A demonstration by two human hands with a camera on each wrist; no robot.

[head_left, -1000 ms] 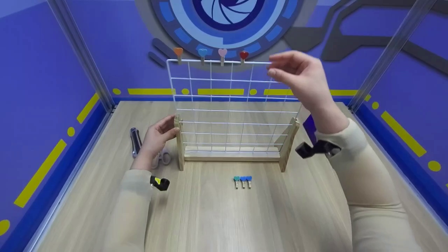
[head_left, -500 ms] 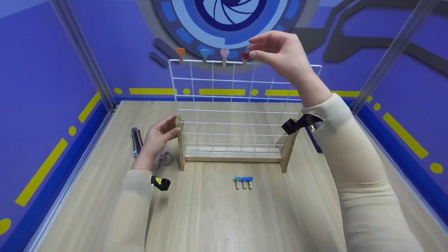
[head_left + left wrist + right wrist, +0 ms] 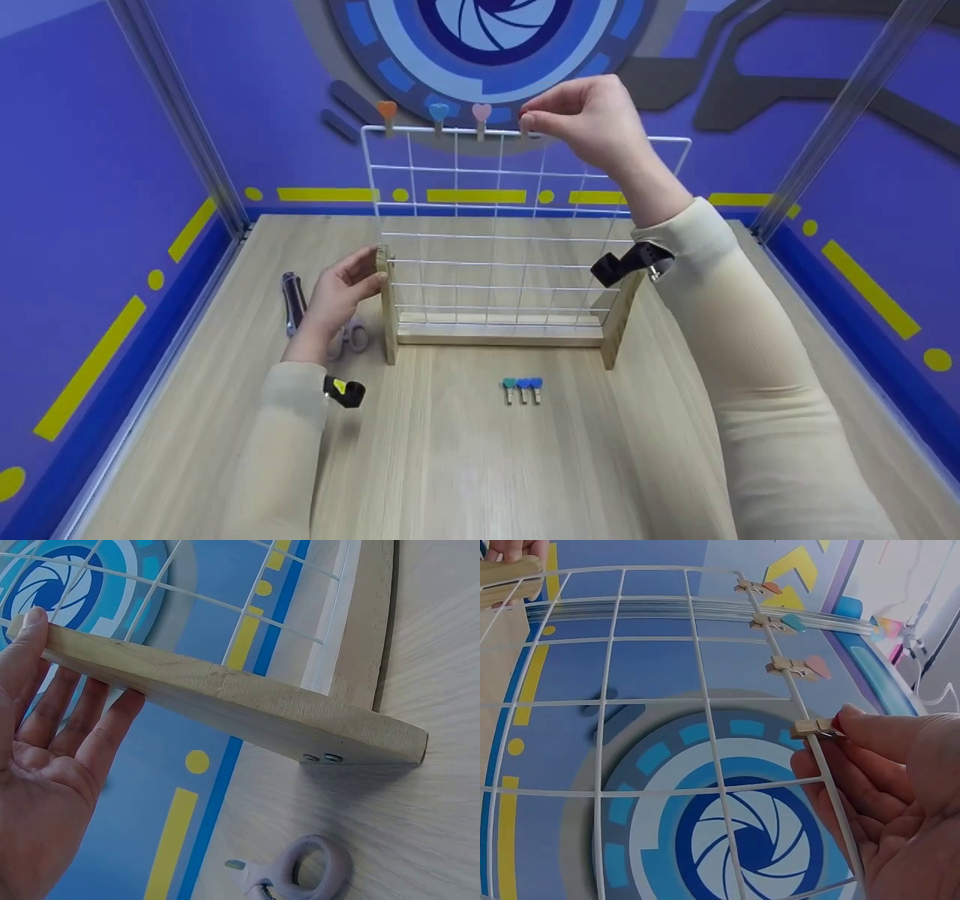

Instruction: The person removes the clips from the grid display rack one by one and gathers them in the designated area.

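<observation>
A white wire grid (image 3: pixel 510 225) stands upright in a wooden stand (image 3: pixel 499 337). Heart-topped pegs are clipped to its top wire: orange (image 3: pixel 387 112), blue (image 3: pixel 439 114) and pink (image 3: pixel 481 114). My right hand (image 3: pixel 529 120) pinches a fourth, red-topped peg (image 3: pixel 814 727) on that wire, and the fingertips (image 3: pixel 855 724) cover its heart. My left hand (image 3: pixel 341 289) holds the stand's left upright (image 3: pixel 225 701), thumb on one side and fingers on the other. Three blue and teal pegs (image 3: pixel 521 388) lie on the table in front of the stand.
Scissors (image 3: pixel 292 304) with pale handles (image 3: pixel 300 874) lie on the wooden table just left of my left hand. Purple walls with yellow markings and metal corner posts (image 3: pixel 172 112) enclose the table on three sides.
My right hand has moved left along the top wire from near the grid's right corner to the red peg and now pinches it. The left hand has not moved.
</observation>
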